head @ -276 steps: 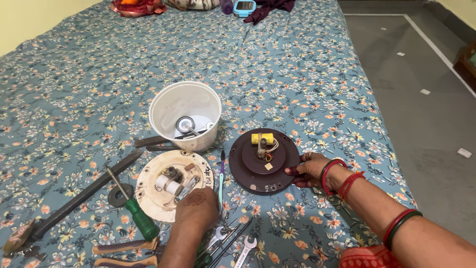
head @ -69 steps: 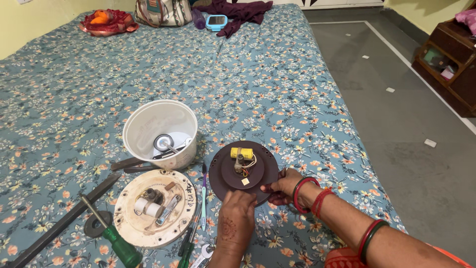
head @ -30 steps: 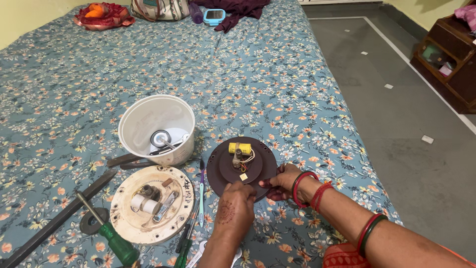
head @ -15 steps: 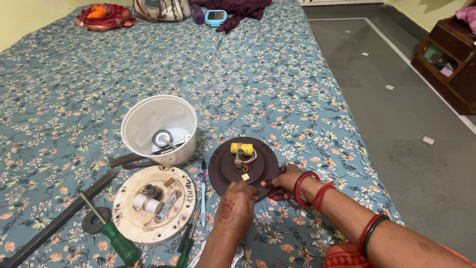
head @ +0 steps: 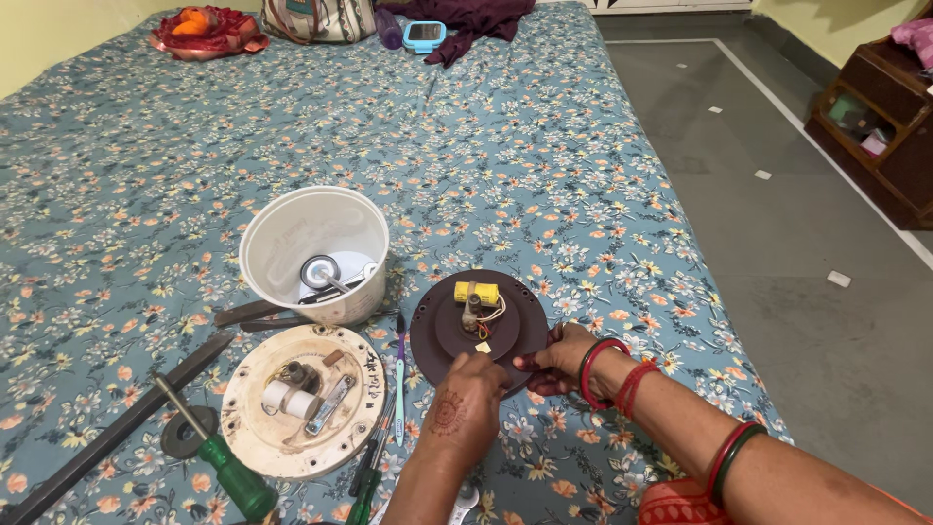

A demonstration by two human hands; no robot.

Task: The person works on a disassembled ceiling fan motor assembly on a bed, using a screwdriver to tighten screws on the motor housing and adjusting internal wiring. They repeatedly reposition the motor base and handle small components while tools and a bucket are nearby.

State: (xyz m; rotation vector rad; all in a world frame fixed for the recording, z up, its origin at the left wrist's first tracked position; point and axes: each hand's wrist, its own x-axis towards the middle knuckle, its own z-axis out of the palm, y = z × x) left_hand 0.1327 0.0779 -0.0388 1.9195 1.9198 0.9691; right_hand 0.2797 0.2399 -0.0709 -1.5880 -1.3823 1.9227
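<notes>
Two hands work at one dark brown disc lying flat on the flowered bed sheet. The left hand rests on the disc's near edge, its fingers curled down onto the surface close to a small pale bit; whether they pinch anything cannot be told. The right hand holds the disc's right rim, fingers closed around the edge. That forearm carries two red bangles at the wrist and two more, one red and one green, further up.

On the disc's raised middle sit one yellow block and one small metal post with thin wires.

Just left of the disc lies one toothbrush, and beside it one cream round plate bearing two white cylinders and a metal clip. Behind that stands one white bucket with a round part inside. Two dark tool handles stick out from under the bucket. Left of the plate lie one green-handled screwdriver, one dark washer and one long dark bar. Two thin green-handled tools lie near the left wrist.

At the bed's far end sit one red cloth bundle, one bag, one blue phone and one purple garment. One wooden cabinet stands on the floor at right.
</notes>
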